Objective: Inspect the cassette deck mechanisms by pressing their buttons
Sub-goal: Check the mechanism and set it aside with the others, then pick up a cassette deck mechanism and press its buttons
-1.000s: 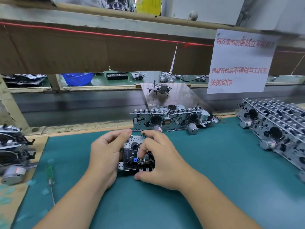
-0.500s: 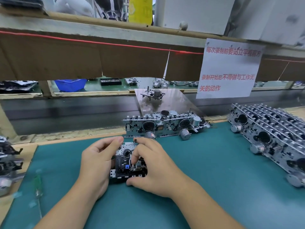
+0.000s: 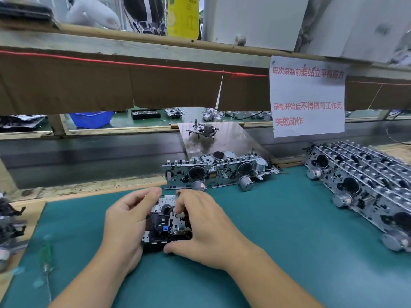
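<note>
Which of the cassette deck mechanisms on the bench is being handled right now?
The small metal mechanism with a blue part on the teal mat, gripped between left hand and right hand; the others lie untouched.

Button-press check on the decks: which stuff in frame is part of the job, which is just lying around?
In the job:
- left hand and right hand, both gripping the held deck mechanism
- mechanisms at the mat's far edge
- stacked mechanisms on the right

Lying about:
- green screwdriver
- blue bin
- paper notice
- lone mechanism on the metal plate
</note>
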Action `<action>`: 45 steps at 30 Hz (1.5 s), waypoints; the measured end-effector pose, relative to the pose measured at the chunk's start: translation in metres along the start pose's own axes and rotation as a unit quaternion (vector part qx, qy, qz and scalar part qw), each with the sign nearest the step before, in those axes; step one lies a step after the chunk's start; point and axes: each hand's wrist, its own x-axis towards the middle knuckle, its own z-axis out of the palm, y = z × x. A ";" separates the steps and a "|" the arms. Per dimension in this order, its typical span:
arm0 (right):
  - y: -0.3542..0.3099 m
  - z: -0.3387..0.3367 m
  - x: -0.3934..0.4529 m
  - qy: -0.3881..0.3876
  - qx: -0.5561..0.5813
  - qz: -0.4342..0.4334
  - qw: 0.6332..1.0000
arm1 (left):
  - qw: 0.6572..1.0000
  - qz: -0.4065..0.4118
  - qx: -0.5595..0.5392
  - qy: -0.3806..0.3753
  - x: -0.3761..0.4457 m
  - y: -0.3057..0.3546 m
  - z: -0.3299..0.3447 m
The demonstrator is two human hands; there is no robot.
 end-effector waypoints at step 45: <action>0.015 -0.002 0.003 -0.069 -0.005 0.004 0.998 | 0.999 0.021 0.030 0.016 -0.005 0.004 0.002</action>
